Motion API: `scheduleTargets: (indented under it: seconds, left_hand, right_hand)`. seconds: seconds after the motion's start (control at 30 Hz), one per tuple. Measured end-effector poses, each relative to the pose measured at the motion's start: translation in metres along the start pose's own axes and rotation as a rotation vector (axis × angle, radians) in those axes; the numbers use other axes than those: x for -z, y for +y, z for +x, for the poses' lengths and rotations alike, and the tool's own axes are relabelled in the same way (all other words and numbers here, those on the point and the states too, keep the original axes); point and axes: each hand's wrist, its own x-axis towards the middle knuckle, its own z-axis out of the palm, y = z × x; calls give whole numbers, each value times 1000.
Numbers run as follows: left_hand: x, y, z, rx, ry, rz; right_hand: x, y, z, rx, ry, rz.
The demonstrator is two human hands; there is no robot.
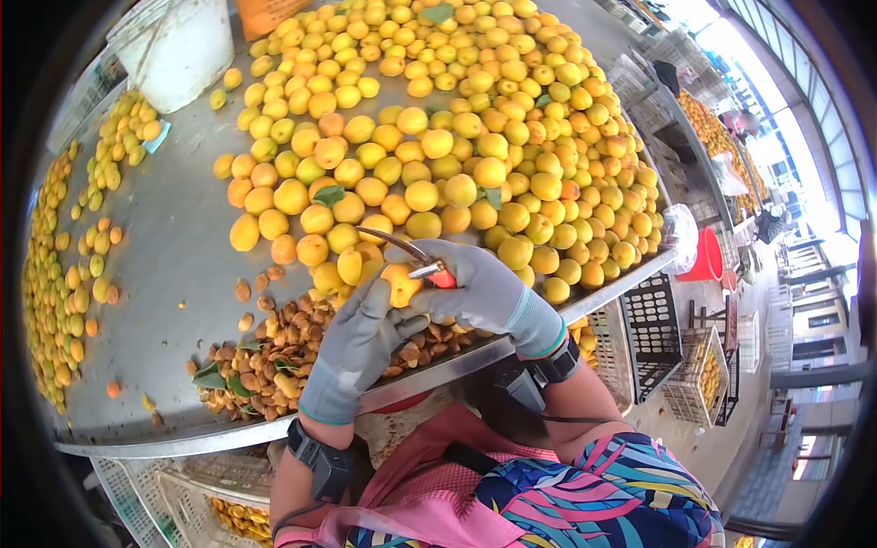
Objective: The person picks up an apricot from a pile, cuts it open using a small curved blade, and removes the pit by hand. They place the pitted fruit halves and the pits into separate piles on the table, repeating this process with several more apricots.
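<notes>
Both hands wear grey gloves and meet above the near edge of the metal table [174, 210]. My left hand [361, 338] holds a yellow-orange fruit [402, 284] between its fingers. In my right hand [475, 288] is a knife [395, 239] with a curved blade and a red handle; its metal collar lies against the fruit. Many whole yellow fruits [438, 142] cover the table beyond my hands. Below and left of them lies a pile of brown pits [265, 361] with a few green leaves.
A white bucket [178, 55] stands at the back left. More fruits [50, 274] line the left edge. Right of the table are a black crate [650, 333], a white crate [699, 379] and a red bucket [703, 256]. Another fruit-covered table [713, 128] stands farther off, with a person nearby.
</notes>
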Motion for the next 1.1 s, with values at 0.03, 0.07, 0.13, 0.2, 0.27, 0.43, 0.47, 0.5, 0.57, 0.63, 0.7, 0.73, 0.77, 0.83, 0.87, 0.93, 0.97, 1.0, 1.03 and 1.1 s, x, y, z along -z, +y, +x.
scheduleTargets:
  seconds: [0.03,0.07,0.13,0.2,0.27,0.43,0.47,0.5,0.57,0.63,0.7,0.73,0.77,0.83,0.87,0.93,0.97,1.0,1.03,1.1]
  left_hand:
    - [1,3,0,-7,9,-3]
    - [2,5,1,-97,-4,-22]
    - [10,9,4,-238,-11,-90]
    - [8,17,1,-298,-14,-102]
    - [8,22,0,-341,-43,-133]
    - [9,18,0,-328,-59,-88]
    - [7,19,0,-341,-49,-80]
    - [6,19,1,-340,-45,-81]
    - [6,20,1,-332,-42,-106]
    - [6,20,3,-339,-43,-73]
    - [6,20,5,-346,-45,-39]
    - [6,20,5,-346,-44,-26]
    - [5,20,5,-346,-43,-14]
    - [3,20,5,-348,-25,-7]
    - [3,20,5,-351,-8,1]
    - [4,18,4,-349,2,11]
    - [5,17,3,-347,9,22]
    - [6,17,3,-349,11,22]
    - [7,16,3,-358,22,57]
    - [7,16,2,-367,33,93]
  right_hand:
    - [-5,-2,1,-27,14,-29]
    - [-14,5,4,155,124,-79]
    - [-30,5,7,228,258,37]
    - [-40,1,2,261,392,168]
    - [-55,-10,-6,206,292,266]
    - [-68,12,10,427,266,-116]
    - [-68,14,11,448,278,-133]
    - [-69,17,14,445,276,-132]
    - [-70,23,19,548,334,-243]
    - [-66,12,12,407,267,-212]
    - [-66,10,10,267,201,-182]
    - [-67,12,9,325,243,-222]
    - [-67,14,10,383,285,-261]
    - [-70,21,14,445,320,-285]
    - [-71,23,15,508,356,-309]
    - [-71,22,14,500,347,-313]
    - [-71,22,13,492,341,-318]
    - [-70,21,11,493,338,-317]
    - [-69,21,10,471,309,-318]
    - [-67,18,7,448,281,-318]
